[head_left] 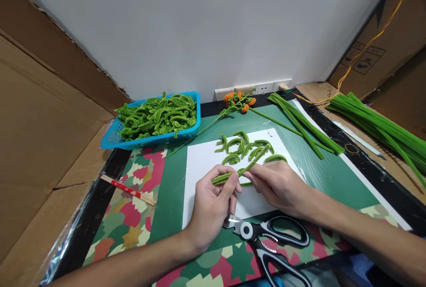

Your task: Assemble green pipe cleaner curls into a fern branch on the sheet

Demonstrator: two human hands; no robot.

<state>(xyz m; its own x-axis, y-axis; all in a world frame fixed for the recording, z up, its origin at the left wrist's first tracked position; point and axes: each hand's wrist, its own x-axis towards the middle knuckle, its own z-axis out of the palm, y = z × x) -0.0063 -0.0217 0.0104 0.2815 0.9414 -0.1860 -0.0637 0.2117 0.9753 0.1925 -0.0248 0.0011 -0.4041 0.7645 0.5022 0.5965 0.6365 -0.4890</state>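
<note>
Green pipe cleaners [258, 157], bent and bunched, are pinched between the thumb and fingers of the left hand [216, 198] and the fingertips of the right hand [273, 182], above a white sheet of paper [204, 156]. Curled green pieces [235, 146] lie on that sheet beyond the hands. Black-and-gray scissors [254, 231] rest just below, handles spread. A blue plastic basket [199, 118] at the left is heaped with more curled pieces; orange pipe-cleaner flowers [245, 108] lie near the wall, and long straight green stems [304, 123] at the right.
</note>
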